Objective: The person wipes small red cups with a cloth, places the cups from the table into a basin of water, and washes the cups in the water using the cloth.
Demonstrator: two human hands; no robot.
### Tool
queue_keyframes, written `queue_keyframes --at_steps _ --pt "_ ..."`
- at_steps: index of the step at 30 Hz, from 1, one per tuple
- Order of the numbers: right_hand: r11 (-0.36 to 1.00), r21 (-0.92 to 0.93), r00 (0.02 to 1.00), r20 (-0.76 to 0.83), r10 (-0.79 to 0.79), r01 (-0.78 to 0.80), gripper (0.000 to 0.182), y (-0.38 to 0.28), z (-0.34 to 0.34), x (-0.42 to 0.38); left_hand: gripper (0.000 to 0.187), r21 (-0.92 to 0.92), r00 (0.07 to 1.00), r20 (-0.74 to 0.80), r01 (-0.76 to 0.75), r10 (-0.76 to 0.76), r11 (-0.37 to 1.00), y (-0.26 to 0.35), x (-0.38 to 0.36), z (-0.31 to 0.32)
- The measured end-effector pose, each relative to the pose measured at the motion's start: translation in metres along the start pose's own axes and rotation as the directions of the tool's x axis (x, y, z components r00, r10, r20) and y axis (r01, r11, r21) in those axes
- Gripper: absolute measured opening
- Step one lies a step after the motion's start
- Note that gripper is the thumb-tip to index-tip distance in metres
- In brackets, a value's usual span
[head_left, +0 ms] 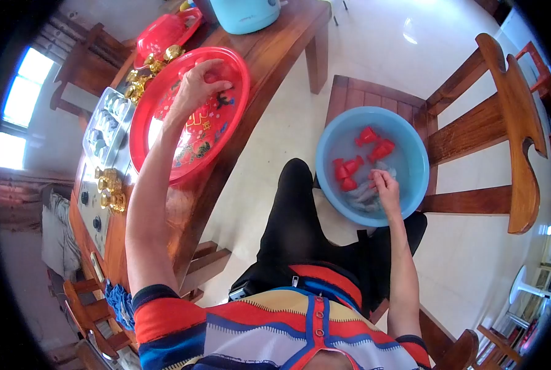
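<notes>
Over the upper part of a round red tray [141, 151] on the wooden table, my left hand [199, 85] is curled around a small red cup [212, 75], mostly hidden by the fingers. A blue basin [418, 169] with water stands on a wooden chair at the right. Several red cups [381, 150] lie in the water beside a pale cloth [365, 196]. My right hand [383, 185] is at the basin's near right side, above the cloth, fingers pinched together; what they hold, if anything, is too small to tell.
Gold cups [110, 185] stand left of the tray, with others [138, 83] beyond it. A clear plastic container [107, 126] sits on the table [275, 58]. A red lidded dish [161, 36] and a light blue appliance [244, 13] are at the far end. The chair back [472, 129] rises at the right.
</notes>
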State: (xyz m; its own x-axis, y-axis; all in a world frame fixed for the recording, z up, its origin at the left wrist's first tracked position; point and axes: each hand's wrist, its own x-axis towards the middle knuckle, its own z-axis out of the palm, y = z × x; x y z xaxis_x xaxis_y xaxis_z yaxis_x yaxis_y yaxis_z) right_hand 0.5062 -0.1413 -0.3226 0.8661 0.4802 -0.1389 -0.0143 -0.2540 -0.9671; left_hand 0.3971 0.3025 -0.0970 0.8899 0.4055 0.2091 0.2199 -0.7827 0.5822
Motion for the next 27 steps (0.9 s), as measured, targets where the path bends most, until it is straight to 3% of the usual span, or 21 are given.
queue_keyframes --at_steps 3,5,6,8,9,12,19,21,22,25,26,27 --pt "1.000 -0.013 1.000 0.003 0.023 -0.023 0.027 -0.004 0.000 -0.002 0.058 0.015 1.000 0.012 -0.022 0.022 1.000 -0.001 -0.006 0.000" --pt "1.000 -0.012 1.000 0.011 0.011 -0.011 0.027 0.001 -0.001 0.000 0.063 0.045 0.986 0.001 -0.165 0.165 0.985 -0.001 -0.011 -0.003" --pt "1.000 -0.011 1.000 0.024 -0.006 0.006 0.027 0.003 -0.001 0.001 0.063 0.044 0.986 0.006 -0.164 0.164 0.985 -0.004 -0.013 -0.005" --pt "0.999 -0.033 0.999 0.020 -0.028 0.029 0.027 0.010 -0.001 0.002 0.066 0.111 1.000 -0.027 -0.001 0.004 0.994 -0.010 -0.016 -0.009" --pt "0.997 -0.056 0.998 0.016 -0.055 0.056 0.027 0.011 0.000 0.001 0.066 0.111 1.000 -0.023 -0.001 0.004 0.994 -0.009 -0.017 -0.010" --pt "0.998 -0.048 0.999 0.015 -0.033 0.033 0.027 0.008 0.001 0.001 0.072 -0.186 0.966 0.109 0.252 -0.235 0.950 -0.001 -0.020 -0.015" --pt "0.999 -0.030 0.999 0.032 -0.009 0.010 0.025 0.005 0.001 0.001 0.066 -0.263 0.964 0.044 0.264 -0.262 0.928 0.019 -0.020 0.004" --pt "0.997 -0.076 1.000 0.021 -0.011 0.013 0.025 0.001 0.001 -0.003 0.065 -0.009 0.968 -0.105 0.230 -0.230 0.973 0.013 -0.010 0.013" --pt "0.997 -0.078 1.000 0.015 -0.004 0.005 0.025 -0.003 0.001 -0.003 0.065 -0.012 0.969 -0.096 0.229 -0.229 0.973 0.012 -0.007 0.014" --pt "0.984 -0.171 0.998 -0.025 -0.056 0.051 0.025 -0.005 0.002 -0.005 0.065 0.292 0.946 -0.290 0.232 -0.145 0.928 0.011 0.004 0.017" --pt "0.973 -0.224 0.996 -0.049 -0.075 0.062 0.025 -0.003 0.001 -0.003 0.067 0.121 0.948 -0.224 0.255 -0.224 0.959 0.011 0.003 0.016" --pt "0.972 -0.229 0.993 -0.097 -0.067 0.043 0.025 0.003 0.001 -0.003 0.069 0.069 0.955 -0.235 0.204 -0.183 0.977 0.003 0.005 0.017"
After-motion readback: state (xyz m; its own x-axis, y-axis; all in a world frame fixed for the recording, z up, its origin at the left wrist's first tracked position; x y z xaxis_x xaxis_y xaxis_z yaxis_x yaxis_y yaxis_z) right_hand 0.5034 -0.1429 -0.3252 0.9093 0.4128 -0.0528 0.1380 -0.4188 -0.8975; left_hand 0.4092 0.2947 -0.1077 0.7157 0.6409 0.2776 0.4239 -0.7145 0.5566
